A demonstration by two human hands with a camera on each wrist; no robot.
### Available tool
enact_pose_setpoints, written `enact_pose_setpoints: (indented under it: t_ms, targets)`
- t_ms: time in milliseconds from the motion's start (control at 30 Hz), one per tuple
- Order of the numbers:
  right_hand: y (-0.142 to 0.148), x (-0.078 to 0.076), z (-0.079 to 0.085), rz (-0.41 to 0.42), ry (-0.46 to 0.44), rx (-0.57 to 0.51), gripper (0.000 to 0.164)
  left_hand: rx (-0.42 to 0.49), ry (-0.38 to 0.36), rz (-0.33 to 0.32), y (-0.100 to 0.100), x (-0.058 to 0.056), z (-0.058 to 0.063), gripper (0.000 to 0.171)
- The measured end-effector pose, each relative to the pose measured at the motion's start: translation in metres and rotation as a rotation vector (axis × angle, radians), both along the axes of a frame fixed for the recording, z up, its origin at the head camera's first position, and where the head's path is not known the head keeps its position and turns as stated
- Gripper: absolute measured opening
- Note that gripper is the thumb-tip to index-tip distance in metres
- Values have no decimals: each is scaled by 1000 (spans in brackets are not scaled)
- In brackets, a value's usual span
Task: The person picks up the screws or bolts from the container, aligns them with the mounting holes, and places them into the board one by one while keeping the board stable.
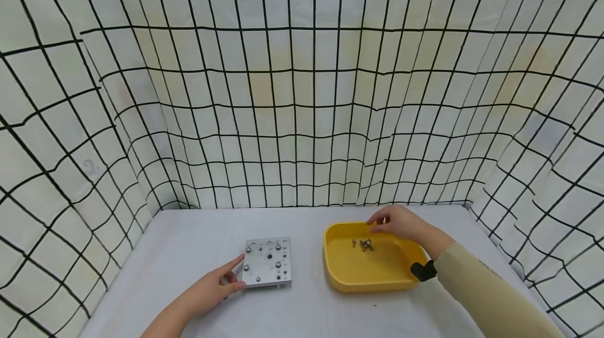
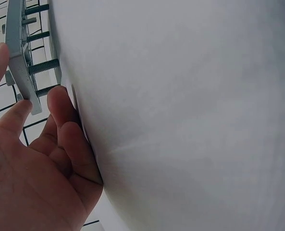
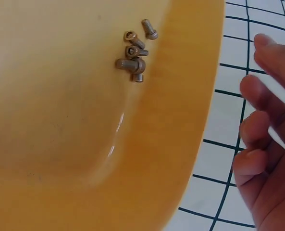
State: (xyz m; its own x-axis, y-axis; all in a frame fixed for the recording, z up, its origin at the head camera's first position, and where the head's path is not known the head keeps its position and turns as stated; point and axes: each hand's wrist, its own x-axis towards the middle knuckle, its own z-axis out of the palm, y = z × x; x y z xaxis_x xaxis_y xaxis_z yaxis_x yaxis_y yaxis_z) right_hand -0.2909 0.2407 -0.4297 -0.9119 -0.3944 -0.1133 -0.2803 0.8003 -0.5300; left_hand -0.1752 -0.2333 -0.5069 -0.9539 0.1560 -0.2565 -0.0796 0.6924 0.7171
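Note:
A square silver metal plate with several holes and bolts stands on the left part of the table. Its threaded bolts stick out from the underside. My left hand holds the plate at its left edge with thumb and index finger, the other fingers curled against the tabletop. Over the far right rim of a yellow tray, my right hand hovers with loosely bent fingers and nothing between them. Several socket-head screws lie in the tray, close to its far wall.
The table has a white covering. White walls with a black grid rise at the back and both sides. A small dark speck lies in front of the tray. A black strap is on the right wrist.

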Motion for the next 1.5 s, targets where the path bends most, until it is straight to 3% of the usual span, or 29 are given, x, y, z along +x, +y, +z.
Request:
enact_pose_setpoints:
  t_ms: [333,800,1200,1500]
  targets:
    - [-9,-7,-15,-3,-91,166,6,13,-2,1,2,3,2,81]
    - [-16,-7,-31,-7,-255,136,13,7,-1,-4,4,4,6,80]
    - [-17,-9,-37,102,-212,190,9,11,12,-13,2,3,5,80]
    - [-20,-13,-33,82,-196,203,12,24,14,-12,-1,3,4,80]
